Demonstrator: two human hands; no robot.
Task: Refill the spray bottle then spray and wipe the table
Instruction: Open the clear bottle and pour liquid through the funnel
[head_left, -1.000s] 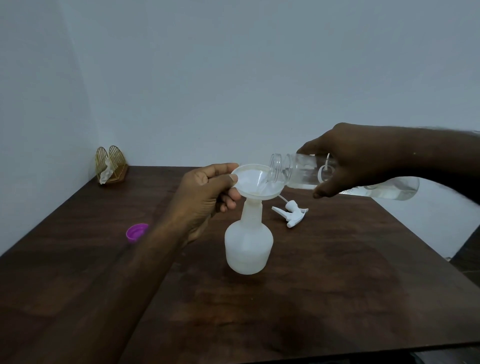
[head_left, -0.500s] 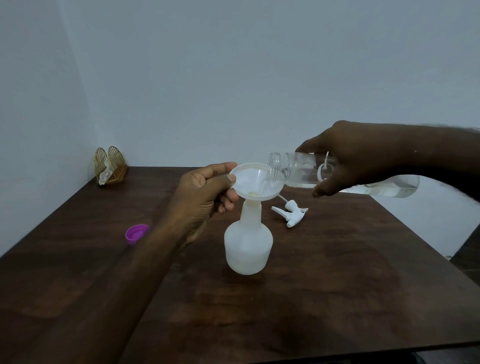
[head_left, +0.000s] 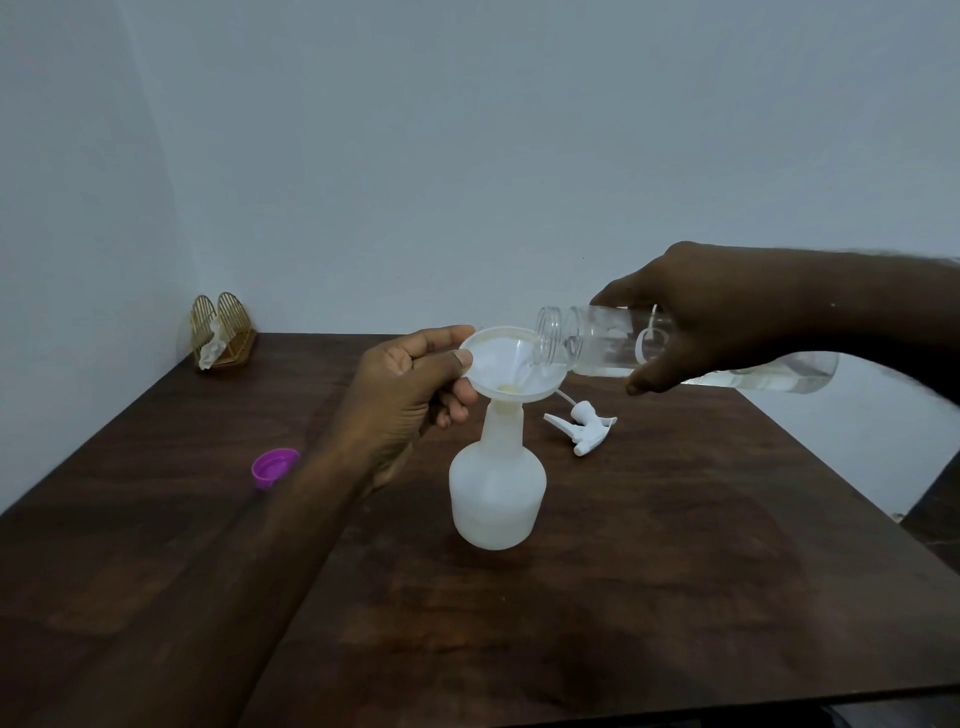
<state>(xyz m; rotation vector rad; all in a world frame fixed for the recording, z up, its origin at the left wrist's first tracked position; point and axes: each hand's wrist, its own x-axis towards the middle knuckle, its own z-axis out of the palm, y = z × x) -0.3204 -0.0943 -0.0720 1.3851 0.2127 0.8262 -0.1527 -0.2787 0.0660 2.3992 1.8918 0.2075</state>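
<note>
A white translucent spray bottle stands upright, without its head, in the middle of the dark wooden table. A white funnel sits in its neck. My left hand pinches the funnel's left rim. My right hand grips a clear water bottle, tipped nearly level, its open mouth over the funnel's right edge. Water lies along the clear bottle's lower side. The white trigger spray head lies on the table behind and to the right of the spray bottle.
A purple cap lies open side up on the table's left part. A gold wire napkin holder with white tissue stands in the far left corner against the wall. The table's right edge drops off at the far right.
The clear bottle and my right hand have shifted very slightly; the funnel holds less water than a second ago. My left hand stays on the funnel.
</note>
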